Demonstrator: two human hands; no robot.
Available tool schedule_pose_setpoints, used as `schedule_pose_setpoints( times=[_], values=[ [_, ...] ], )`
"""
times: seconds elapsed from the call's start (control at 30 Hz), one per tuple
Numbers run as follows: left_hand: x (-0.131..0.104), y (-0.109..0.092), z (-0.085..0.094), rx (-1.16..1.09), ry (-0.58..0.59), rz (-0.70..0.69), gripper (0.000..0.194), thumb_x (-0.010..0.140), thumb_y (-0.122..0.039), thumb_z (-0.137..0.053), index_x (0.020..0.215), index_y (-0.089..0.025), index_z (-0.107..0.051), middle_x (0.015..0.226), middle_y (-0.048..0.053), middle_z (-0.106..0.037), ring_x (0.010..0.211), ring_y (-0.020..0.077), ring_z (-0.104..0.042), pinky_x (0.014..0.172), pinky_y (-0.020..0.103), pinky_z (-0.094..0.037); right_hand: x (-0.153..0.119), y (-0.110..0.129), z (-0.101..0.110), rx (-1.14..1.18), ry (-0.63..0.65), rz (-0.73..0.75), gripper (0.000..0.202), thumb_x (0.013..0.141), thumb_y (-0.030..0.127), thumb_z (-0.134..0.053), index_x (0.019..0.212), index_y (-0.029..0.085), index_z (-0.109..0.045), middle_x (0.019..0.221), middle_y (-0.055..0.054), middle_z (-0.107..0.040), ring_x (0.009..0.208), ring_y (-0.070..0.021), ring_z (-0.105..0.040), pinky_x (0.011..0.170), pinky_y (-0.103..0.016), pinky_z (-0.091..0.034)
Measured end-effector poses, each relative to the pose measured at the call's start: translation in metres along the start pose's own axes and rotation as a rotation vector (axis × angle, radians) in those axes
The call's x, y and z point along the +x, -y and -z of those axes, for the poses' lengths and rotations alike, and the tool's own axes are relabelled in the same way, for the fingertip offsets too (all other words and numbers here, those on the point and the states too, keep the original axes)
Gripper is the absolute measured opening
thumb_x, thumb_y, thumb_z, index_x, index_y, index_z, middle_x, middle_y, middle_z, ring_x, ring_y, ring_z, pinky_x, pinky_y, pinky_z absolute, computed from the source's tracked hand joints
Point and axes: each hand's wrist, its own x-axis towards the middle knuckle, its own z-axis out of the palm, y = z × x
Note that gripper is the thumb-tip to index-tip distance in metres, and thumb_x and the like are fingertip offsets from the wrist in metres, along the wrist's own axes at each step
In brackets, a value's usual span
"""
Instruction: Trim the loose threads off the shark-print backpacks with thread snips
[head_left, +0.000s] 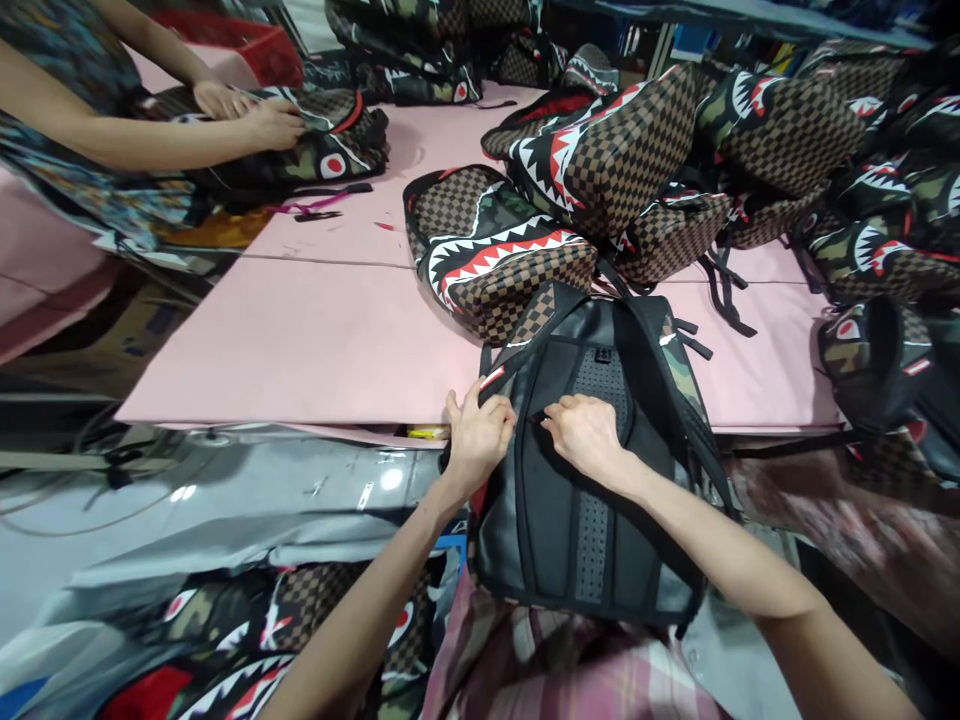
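A black backpack (540, 530) leans against the table edge in front of me, its padded back panel facing up toward me. My left hand (480, 435) is closed on the left side of this backpack, at its shoulder strap (525, 350). Over the back panel, my right hand (585, 430) is closed in a pinch. A small dark tip shows at its fingers, too little to name. The other shoulder strap (652, 360) runs down the right side of the panel. Just beyond stands a checkered backpack (517, 270) with a printed shark mouth.
More shark-print backpacks (615, 150) are piled on the pink table (315, 340) at the back and right. At the upper left, another person's hands (255, 115) rest on a camouflage bag (330, 140). Several bags (217, 620) lie in plastic below me at the left.
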Motion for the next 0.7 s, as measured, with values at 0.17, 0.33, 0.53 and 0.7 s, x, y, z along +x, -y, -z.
schedule_pose_setpoints(
  times=[0.17,0.33,0.53,0.7],
  values=[
    [0.002,0.009,0.007,-0.018,-0.062,0.003,0.017,0.085,-0.02,-0.047,0.081,-0.022,-0.063,0.097,0.003,-0.068,0.12,0.0327,-0.041,0.1,0.063,-0.014,0.01,0.014,0.007,-0.081,0.042,0.037,0.021,0.084,0.018,-0.047,0.079,0.014,-0.067,0.077,-0.011,-0.066,0.074,-0.0228,-0.061,0.061,-0.031,-0.038],
    [0.023,0.027,0.027,0.023,-0.235,0.011,0.019,0.085,-0.023,-0.048,0.083,-0.023,-0.067,0.098,0.003,-0.07,0.121,0.032,-0.042,0.102,0.059,-0.014,0.018,0.028,0.015,-0.107,0.109,0.056,0.022,0.078,0.006,-0.046,0.076,0.012,-0.067,0.078,-0.014,-0.066,0.074,-0.0233,-0.061,0.06,-0.032,-0.038],
    [0.038,0.029,0.044,-0.029,-0.211,0.003,0.025,0.085,-0.027,-0.046,0.088,-0.021,-0.071,0.101,0.002,-0.07,0.114,0.0255,-0.049,0.097,0.043,-0.037,0.014,0.027,0.011,-0.073,0.082,0.025,0.019,0.082,0.011,-0.046,0.08,0.012,-0.065,0.079,-0.012,-0.066,0.076,-0.0228,-0.061,0.063,-0.032,-0.04],
    [0.031,0.04,0.05,-0.03,-0.088,-0.051,0.03,0.086,-0.024,-0.041,0.097,-0.018,-0.069,0.11,0.003,-0.067,0.115,0.0224,-0.05,0.102,0.04,-0.038,-0.032,-0.03,0.022,0.346,-0.235,-0.106,0.019,0.084,0.028,-0.055,0.099,0.018,-0.061,0.092,-0.005,-0.066,0.081,-0.0159,-0.061,0.071,-0.025,-0.045]
  ],
)
